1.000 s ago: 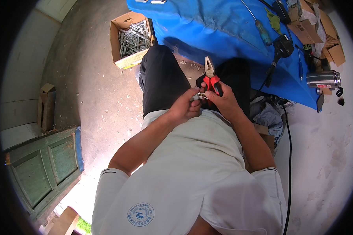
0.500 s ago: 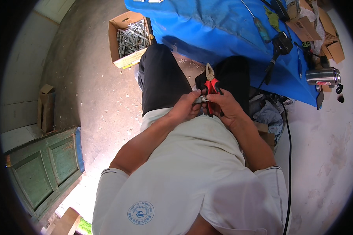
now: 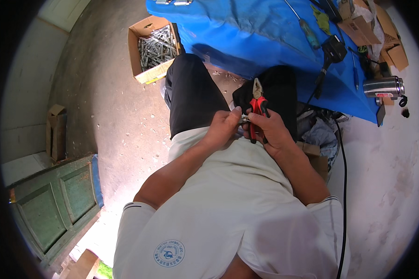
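At centre frame our right hand [image 3: 271, 131] grips red pliers [image 3: 257, 109]; our left hand [image 3: 224, 128] pinches what looks like a small wire [image 3: 245, 120] beside them.

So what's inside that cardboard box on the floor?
The open cardboard box holds a heap of thin grey metal pieces, like screws or rods. Whatever lies beneath the heap is covered.

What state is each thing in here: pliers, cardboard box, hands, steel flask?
pliers: jaws shut, pointing up, in the right hand
left hand: pinching a small part
cardboard box: open, full of grey metal pieces
steel flask: lying on its side
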### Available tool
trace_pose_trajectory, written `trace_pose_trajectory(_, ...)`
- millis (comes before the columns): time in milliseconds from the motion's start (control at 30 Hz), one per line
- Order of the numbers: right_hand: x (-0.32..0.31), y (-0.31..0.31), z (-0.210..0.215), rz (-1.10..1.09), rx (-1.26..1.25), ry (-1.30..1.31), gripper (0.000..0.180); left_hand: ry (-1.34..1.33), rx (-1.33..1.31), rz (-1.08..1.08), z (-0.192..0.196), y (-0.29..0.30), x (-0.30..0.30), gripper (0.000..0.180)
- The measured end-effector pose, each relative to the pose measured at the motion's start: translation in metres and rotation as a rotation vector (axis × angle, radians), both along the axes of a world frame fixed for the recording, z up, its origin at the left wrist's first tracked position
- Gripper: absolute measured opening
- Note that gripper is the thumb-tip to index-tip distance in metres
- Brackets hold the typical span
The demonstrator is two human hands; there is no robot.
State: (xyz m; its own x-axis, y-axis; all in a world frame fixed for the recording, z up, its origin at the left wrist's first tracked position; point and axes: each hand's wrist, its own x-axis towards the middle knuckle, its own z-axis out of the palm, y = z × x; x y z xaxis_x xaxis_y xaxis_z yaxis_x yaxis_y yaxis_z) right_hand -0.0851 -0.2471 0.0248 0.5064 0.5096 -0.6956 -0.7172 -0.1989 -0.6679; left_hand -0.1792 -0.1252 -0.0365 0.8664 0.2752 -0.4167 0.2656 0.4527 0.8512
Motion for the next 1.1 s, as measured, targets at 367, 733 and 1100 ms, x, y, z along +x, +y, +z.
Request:
trace_pose_trajectory(367, -0.005, -0.027, 0.005, 0.116, -0.007, -0.57, 0.035, 0.114, -0.511, -0.005, 0.011, 0.018, 0.004, 0.044)
trace_pose_trajectory(733, 0.002, 0.003, -0.022, 0.326, 0.212, -0.827, 0.035, 0.022, -0.589, -0.167, 0.011, 0.025, 0.002, 0.045)
trace_pose_trajectory(1100, -0.006, 0.013, -0.04, 0.264, 0.201, -1.091, 0.035, 0.021, -0.686, -0.19, -0.001, 0.033, -0.001, 0.041)
